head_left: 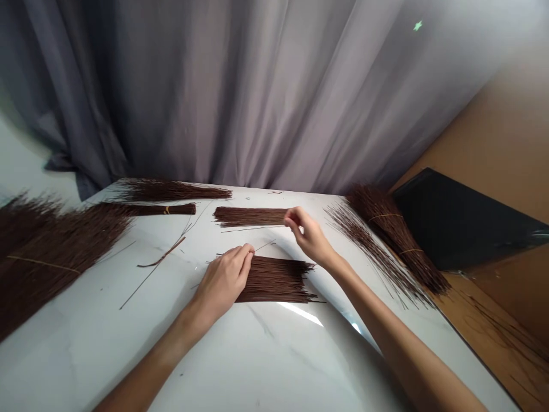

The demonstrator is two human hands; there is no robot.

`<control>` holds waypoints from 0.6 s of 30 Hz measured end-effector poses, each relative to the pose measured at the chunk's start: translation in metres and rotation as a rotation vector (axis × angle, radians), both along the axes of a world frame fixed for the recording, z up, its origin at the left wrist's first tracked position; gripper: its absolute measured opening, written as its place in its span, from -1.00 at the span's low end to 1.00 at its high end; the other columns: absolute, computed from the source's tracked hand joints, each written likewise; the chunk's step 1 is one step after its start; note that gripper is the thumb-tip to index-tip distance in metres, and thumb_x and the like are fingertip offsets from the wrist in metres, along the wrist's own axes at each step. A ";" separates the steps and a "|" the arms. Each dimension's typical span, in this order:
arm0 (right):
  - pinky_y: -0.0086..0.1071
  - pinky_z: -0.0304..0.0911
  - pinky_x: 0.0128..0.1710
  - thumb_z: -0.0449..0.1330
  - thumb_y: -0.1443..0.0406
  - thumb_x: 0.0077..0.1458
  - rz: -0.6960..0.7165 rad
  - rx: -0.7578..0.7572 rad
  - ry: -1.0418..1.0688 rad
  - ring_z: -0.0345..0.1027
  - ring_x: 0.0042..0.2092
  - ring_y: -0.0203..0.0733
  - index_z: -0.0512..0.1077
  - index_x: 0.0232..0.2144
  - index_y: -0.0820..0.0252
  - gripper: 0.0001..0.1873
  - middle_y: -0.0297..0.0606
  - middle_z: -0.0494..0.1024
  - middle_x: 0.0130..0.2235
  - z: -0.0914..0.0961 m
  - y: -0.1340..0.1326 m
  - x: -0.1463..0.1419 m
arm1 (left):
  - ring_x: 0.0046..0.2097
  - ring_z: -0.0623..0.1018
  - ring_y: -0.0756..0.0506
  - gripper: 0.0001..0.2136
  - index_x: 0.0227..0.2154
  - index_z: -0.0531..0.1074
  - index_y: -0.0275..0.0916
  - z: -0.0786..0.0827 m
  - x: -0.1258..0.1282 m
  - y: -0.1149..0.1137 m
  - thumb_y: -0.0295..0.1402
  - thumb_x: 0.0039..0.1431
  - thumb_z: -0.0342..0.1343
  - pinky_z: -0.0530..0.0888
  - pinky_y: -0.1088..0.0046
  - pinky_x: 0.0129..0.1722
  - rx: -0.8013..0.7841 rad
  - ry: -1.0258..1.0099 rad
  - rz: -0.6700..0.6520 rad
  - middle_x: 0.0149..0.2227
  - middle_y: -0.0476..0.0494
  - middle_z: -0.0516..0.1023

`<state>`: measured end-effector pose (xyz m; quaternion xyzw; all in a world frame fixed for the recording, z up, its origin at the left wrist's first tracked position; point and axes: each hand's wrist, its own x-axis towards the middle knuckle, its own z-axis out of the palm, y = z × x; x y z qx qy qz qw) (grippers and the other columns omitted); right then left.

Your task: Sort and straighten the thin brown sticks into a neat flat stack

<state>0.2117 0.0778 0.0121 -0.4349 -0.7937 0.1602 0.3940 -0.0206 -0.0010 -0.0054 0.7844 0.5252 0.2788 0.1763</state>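
Tabletop [240, 366], white and glossy, spreads nearest, below the fingers of both hands. Just beneath the left fingers and to their right lies the near row of brown sticks [278, 280], set side by side. The left hand [225, 277] rests over that row's left end, thumb and forefinger pinched on one thin stick [265, 246] jutting rightward from the fingertips. Left of these fingers are loose stalks [162, 256]; well apart, farther left, spreads a large bundle [43, 252]. To the right of the right fingers slants a loose bunch [369, 240], with a tied bundle [394, 234] just past it. The right hand [305, 232] has its fingers curled in at the right end of the far row [251, 216]; I cannot tell whether they close on a stick. Beyond the left fingers, off leftward, lie a slim bundle [180, 210] and a bushy bunch [171, 190]; farthest hangs a grey curtain [240, 103].
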 end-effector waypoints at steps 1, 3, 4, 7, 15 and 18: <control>-0.31 0.26 -0.25 -0.01 0.24 0.38 -0.039 0.003 0.097 0.30 -0.30 -0.20 0.27 -0.24 0.13 -0.87 -0.26 0.43 -0.31 0.000 -0.014 -0.001 | -0.36 0.49 -0.11 -0.79 -0.15 0.36 -0.08 0.000 -0.001 0.001 -0.33 0.47 -0.19 0.29 0.40 -0.37 -0.069 -0.077 0.006 -0.39 0.02 0.47; -0.30 0.30 -0.26 0.05 0.23 0.37 -0.102 -0.006 0.181 0.36 -0.29 -0.18 0.34 -0.20 0.12 -0.88 -0.25 0.47 -0.30 -0.003 -0.043 -0.004 | -0.43 0.42 -0.08 -0.81 -0.14 0.36 -0.07 -0.001 -0.001 0.002 -0.30 0.45 -0.17 0.26 0.42 -0.42 -0.217 -0.238 0.003 -0.48 0.06 0.39; -0.30 0.31 -0.27 0.07 0.24 0.37 -0.128 -0.011 0.175 0.38 -0.29 -0.17 0.36 -0.19 0.12 -0.89 -0.24 0.49 -0.30 -0.006 -0.057 -0.007 | -0.44 0.40 -0.07 -0.81 -0.17 0.37 -0.08 -0.002 -0.001 0.003 -0.29 0.44 -0.16 0.26 0.44 -0.43 -0.280 -0.317 -0.004 -0.50 0.07 0.37; -0.29 0.32 -0.29 0.08 0.29 0.36 -0.166 -0.004 0.098 0.40 -0.29 -0.17 0.38 -0.18 0.09 -0.92 -0.24 0.52 -0.27 -0.017 -0.087 -0.020 | -0.41 0.38 -0.03 -0.83 -0.25 0.38 -0.13 -0.006 0.001 0.005 -0.29 0.39 -0.10 0.25 0.48 -0.43 -0.416 -0.519 -0.038 -0.44 0.04 0.39; -0.30 0.28 -0.34 0.01 0.35 0.36 -0.142 -0.035 0.005 0.38 -0.33 -0.17 0.32 -0.22 0.06 -0.88 -0.25 0.49 -0.29 -0.025 -0.103 -0.038 | -0.49 0.18 0.03 -0.72 -0.31 0.37 -0.18 -0.007 0.008 0.005 -0.06 0.33 0.07 0.11 0.55 -0.52 -0.538 -0.741 -0.040 -0.50 0.10 0.18; -0.30 0.27 -0.35 0.01 0.35 0.36 -0.143 -0.035 -0.001 0.37 -0.33 -0.17 0.31 -0.22 0.05 -0.88 -0.26 0.49 -0.29 -0.025 -0.103 -0.038 | -0.49 0.17 0.03 -0.68 -0.31 0.38 -0.19 -0.008 0.008 0.005 0.00 0.32 0.06 0.09 0.56 -0.53 -0.515 -0.741 -0.034 -0.52 0.11 0.13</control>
